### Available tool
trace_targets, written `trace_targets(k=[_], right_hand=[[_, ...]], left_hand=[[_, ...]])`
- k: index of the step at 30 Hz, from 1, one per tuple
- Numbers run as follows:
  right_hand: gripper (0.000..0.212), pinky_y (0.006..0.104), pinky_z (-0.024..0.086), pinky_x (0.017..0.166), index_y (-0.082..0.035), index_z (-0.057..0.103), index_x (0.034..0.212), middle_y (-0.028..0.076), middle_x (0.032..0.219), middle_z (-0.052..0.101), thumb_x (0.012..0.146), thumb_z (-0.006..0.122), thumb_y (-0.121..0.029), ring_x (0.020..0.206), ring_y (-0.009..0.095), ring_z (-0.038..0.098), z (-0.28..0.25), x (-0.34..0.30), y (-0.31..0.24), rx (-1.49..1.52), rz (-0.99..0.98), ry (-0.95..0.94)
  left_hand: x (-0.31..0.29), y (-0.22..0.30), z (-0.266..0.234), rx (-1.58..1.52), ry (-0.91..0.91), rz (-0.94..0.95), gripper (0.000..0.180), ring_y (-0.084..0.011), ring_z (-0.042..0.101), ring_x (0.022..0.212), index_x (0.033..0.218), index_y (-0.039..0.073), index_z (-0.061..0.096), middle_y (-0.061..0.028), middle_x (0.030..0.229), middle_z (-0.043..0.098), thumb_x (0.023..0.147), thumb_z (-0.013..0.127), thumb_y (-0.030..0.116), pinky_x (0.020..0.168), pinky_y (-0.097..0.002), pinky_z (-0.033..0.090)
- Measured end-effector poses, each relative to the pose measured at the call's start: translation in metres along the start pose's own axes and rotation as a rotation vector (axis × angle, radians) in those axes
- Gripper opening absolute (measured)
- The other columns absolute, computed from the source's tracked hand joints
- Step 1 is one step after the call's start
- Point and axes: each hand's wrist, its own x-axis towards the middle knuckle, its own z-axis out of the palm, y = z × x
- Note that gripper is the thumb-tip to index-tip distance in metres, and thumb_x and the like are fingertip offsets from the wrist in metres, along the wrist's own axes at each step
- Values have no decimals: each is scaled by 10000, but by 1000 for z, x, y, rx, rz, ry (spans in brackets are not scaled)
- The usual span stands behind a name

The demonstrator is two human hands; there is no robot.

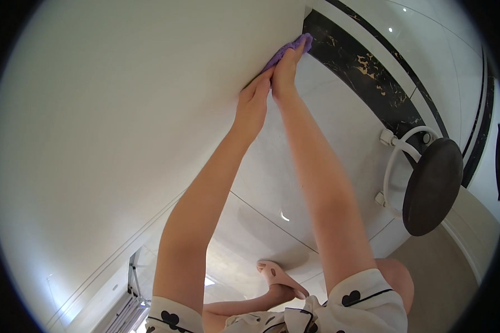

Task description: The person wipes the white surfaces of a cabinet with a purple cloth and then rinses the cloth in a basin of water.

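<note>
A purple cloth (286,49) is bunched against the lower edge of a large pale upright surface (150,72), near the dark marbled strip. My right hand (285,71) is closed on the cloth and presses it along that edge. Just nearer to me, my left hand (253,104) rests on the same pale surface, its thumb side close to the right hand. Its fingers look stretched out, partly hidden behind the hand. Both my arms reach straight forward.
To the right stands a dark-topped stool (433,186) with white curved legs on the glossy tiled floor (266,166). Black marble with gold veins (366,66) curves along the far right. A pink slipper (280,279) is on my foot below. A metal-framed object (122,311) appears lower left.
</note>
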Motion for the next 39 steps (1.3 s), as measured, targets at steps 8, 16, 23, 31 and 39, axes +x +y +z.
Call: trace_targets(k=[8,16,23,31,39], right_hand=[[638,343,217,1094,-59,113,1466,100,1493,187,861,273,-184,1343,252,224,-24,-6,68,443,360,-161],[592,325,124,1119,-62,103,1470,72,1524,116,926,272,-222,1371,227,158,34,-172,82,307,355,-1],[609,326,138,1119,-92,60,1481,79,1530,86,926,269,-228,1380,229,139,49,-289,110,446,735,-28],[457,355,371,950,-38,316,1333,132,1239,454,912,369,-208,1089,235,450,31,-349,63,153,1219,-242],[294,347,427,846,-4,388,1153,129,1070,489,935,398,-202,937,218,488,31,-278,-23,33,570,225]], left_hand=[[-15,-26,-12,194,-19,-79,417,-170,472,1140,1291,-5,497,-98,1242,546,970,374,231,988,-290,348],[-153,-49,-80,61,259,-172,428,-195,391,1275,1319,-19,462,-114,1352,474,983,362,225,1076,-309,257],[-247,-33,-113,110,439,-285,415,-212,394,1278,1315,-11,464,-111,1351,474,985,353,214,1074,-315,266],[-308,-38,-122,173,532,-449,358,-156,495,1109,1254,0,522,-79,1228,552,984,378,186,944,-291,380],[-277,5,-68,-324,342,-243,408,-183,363,1296,1355,12,417,-86,1377,442,964,412,126,1080,-305,256]])
